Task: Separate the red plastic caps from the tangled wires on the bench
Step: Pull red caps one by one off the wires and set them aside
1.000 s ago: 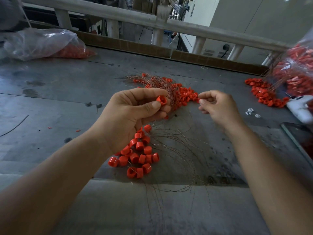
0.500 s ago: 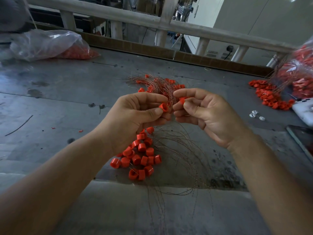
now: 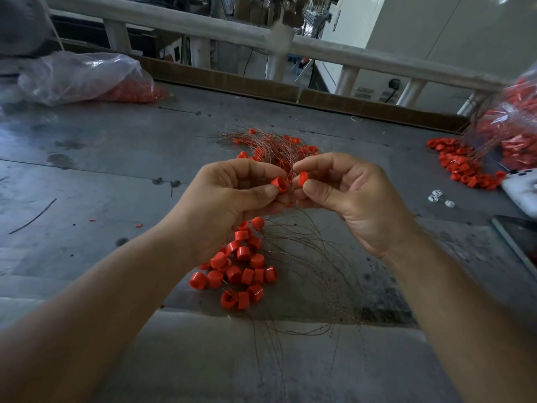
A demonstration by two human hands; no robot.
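My left hand (image 3: 229, 202) pinches a red cap (image 3: 279, 184) between thumb and forefinger. Close beside it, my right hand (image 3: 353, 199) pinches another red cap (image 3: 303, 178); the two caps nearly touch above the bench. Thin copper wires (image 3: 305, 251) trail down from under both hands and fan out over the grey bench (image 3: 101, 175). A pile of loose red caps (image 3: 241, 266) lies below my left hand. Behind my hands sits a tangle of wires with caps still on them (image 3: 276, 146).
A clear plastic bag with red caps (image 3: 87, 77) lies at the back left. Another bag of caps and wires (image 3: 511, 126) stands at the right with spilled caps (image 3: 462, 167) before it. A white device (image 3: 523, 190), small white bits (image 3: 438, 197) and a dark flat object (image 3: 520, 239) lie at the right edge.
My right hand came in from the right with a cap pinched in it and now meets my left hand. The left hand kept its cap and stayed nearly in place.
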